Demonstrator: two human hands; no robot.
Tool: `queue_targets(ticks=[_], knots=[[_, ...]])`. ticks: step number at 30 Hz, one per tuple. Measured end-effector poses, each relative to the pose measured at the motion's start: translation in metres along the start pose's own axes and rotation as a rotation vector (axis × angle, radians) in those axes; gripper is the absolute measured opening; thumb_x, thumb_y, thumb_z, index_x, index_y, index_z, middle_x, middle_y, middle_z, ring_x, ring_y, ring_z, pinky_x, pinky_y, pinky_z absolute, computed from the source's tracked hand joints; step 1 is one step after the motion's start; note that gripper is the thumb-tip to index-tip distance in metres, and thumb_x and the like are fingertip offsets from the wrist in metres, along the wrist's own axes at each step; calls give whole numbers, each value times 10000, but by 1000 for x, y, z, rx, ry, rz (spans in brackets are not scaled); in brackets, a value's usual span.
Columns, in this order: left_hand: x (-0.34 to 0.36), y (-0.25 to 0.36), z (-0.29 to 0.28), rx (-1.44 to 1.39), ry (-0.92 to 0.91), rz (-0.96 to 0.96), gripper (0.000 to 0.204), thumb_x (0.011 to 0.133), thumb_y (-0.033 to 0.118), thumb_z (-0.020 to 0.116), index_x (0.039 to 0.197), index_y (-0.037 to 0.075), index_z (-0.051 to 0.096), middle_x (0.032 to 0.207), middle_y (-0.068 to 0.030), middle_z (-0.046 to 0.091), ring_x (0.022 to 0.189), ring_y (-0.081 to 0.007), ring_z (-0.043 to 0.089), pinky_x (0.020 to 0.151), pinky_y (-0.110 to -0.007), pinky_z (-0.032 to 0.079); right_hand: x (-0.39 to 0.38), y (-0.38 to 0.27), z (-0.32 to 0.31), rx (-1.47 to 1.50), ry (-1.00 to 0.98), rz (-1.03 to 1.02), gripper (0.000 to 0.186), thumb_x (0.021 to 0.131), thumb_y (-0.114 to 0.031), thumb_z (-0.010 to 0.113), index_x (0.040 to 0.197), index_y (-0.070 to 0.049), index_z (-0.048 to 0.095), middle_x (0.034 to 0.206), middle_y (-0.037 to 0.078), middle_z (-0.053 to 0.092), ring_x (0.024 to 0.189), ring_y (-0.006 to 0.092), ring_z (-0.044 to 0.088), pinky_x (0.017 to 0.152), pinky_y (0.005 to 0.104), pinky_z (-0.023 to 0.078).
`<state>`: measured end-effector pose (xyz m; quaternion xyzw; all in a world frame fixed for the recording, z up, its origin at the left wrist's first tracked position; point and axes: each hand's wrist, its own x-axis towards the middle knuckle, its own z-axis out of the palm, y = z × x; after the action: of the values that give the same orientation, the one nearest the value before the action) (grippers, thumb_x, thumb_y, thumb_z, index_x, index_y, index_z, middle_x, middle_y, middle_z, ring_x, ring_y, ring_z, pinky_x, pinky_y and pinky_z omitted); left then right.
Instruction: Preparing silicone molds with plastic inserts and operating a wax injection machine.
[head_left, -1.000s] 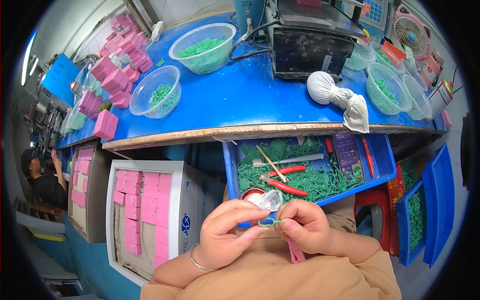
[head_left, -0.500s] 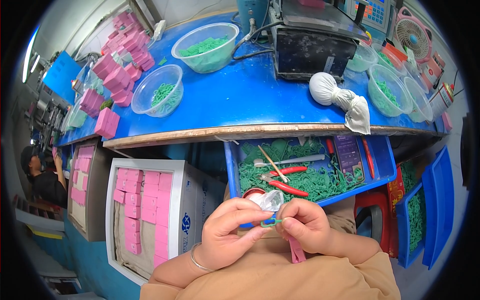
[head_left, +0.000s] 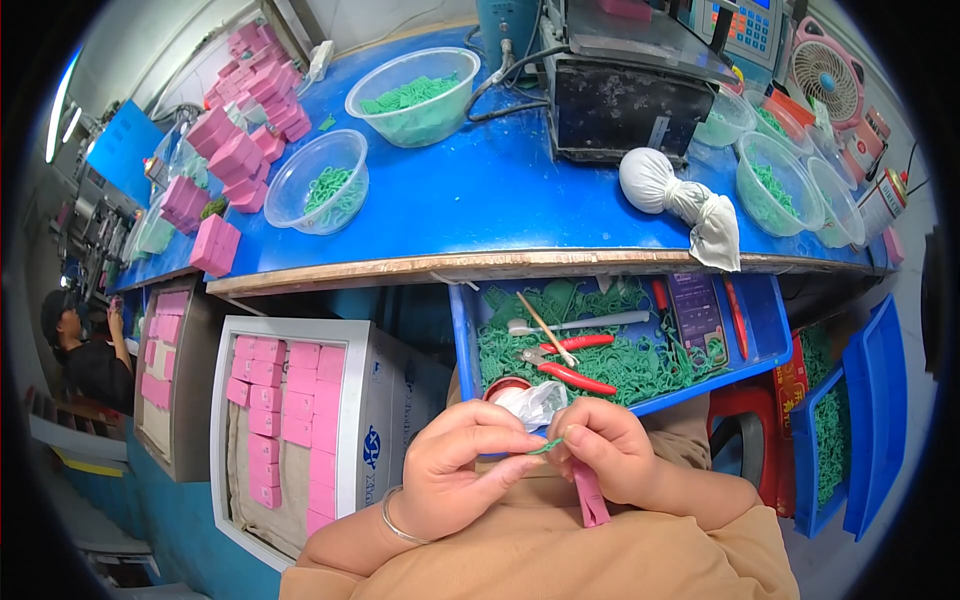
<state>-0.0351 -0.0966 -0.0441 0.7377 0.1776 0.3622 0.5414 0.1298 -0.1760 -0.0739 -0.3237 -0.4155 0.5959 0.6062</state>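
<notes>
My left hand (head_left: 455, 465), with a bangle at the wrist, pinches a small green piece (head_left: 547, 447) between thumb and fingertips, just below the drawer-like blue tray (head_left: 762, 352). My right hand (head_left: 615, 455) is closed on the other end of that piece, and a pink strip-like tool (head_left: 590, 500) hangs down from its fingers. Beyond my fingers are a crumpled clear bag (head_left: 530, 400) and a red-rimmed container (head_left: 500, 385). Red-handled cutters (head_left: 580, 377), a white brush (head_left: 600, 318) and a wooden stick (head_left: 540, 322) lie on green scraps (head_left: 510, 350) in the tray.
The blue bench (head_left: 470, 210) holds bowls of green pieces (head_left: 410, 95), pink blocks (head_left: 215, 245), a black machine (head_left: 625, 105) and a cloth pouch (head_left: 670, 195). Below stand boxes of pink blocks (head_left: 300, 420) and blue bins (head_left: 830, 440). A person (head_left: 90, 370) sits at far left.
The green piece has turned from an open loop to a narrower, tilted view between my fingertips. My right fingers have shifted slightly around it. The rest looks almost unchanged.
</notes>
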Motion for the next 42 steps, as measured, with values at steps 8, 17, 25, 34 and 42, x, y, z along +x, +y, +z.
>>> queue_targets(ticks=[8, 17, 25, 34, 42], knots=[[-1, -2, 0, 4, 6, 5, 212, 695, -42, 698, 895, -3, 640, 835, -92, 581, 744, -165, 576, 647, -247, 466, 0, 0, 1, 21, 8, 59, 210, 942, -158, 409, 792, -22, 465, 683, 29, 500, 610, 89, 448, 566, 230, 381], [3, 2, -3, 10, 45, -19, 212, 684, -50, 697, 882, 4, 644, 812, -90, 586, 729, -169, 574, 633, -256, 461, 3, 3, 0, 51, -8, 62, 207, 938, -162, 422, 796, -19, 469, 693, 19, 493, 619, 81, 439, 567, 222, 377], [106, 1, -136, 1039, 625, 505, 116, 758, -8, 632, 873, -16, 629, 782, -82, 594, 672, -180, 533, 618, -275, 433, 0, 8, 0, 96, 6, 126, 164, 913, -133, 475, 792, -22, 474, 700, 9, 498, 622, 70, 437, 564, 215, 372], [73, 22, -45, 802, -275, 415, 660, 614, 346, 754, 1142, 20, 530, 1111, -113, 532, 998, -276, 495, 872, -391, 353, 26, 15, -30, 910, 98, 220, 403, 951, -357, 349, 704, -61, 466, 611, 58, 480, 528, 144, 441, 512, 259, 375], [45, -8, 4, 474, -378, 272, 554, 650, 214, 750, 1116, 35, 509, 1133, -137, 519, 1080, -293, 474, 941, -421, 330, 30, -2, 0, 744, 306, 294, 447, 947, -448, 286, 1021, -53, 481, 912, 92, 569, 824, 194, 586, 766, 348, 489]])
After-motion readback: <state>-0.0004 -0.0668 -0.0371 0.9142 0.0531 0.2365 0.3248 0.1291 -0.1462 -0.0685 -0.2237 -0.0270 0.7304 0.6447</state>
